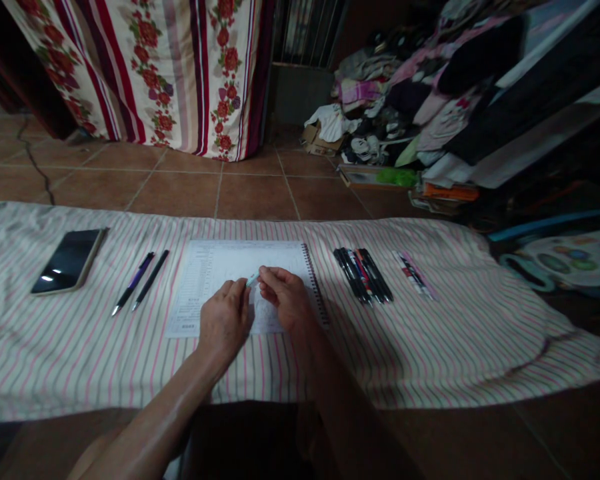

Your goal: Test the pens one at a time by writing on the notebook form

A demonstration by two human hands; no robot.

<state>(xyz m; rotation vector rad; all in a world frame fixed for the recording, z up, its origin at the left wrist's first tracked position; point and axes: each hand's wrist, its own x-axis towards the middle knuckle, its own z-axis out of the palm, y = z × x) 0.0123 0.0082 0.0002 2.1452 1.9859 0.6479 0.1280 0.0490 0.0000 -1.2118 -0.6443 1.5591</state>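
Note:
My left hand (225,321) and my right hand (286,298) meet over a spiral-bound notebook (215,267) that lies open on a striped cloth (430,333). Both hands pinch a small pale turquoise pen (253,279) between their fingertips, the left at one end and the right at the other. Two pens (141,281) lie side by side left of the notebook. A bundle of several dark pens (363,274) lies right of it, with a couple more pens (413,273) further right.
A dark phone (69,261) rests on the cloth at the far left. Beyond the cloth is brown tiled floor (250,190), a floral curtain (170,73) at the back and a heap of clothes and boxes (405,100) at the back right.

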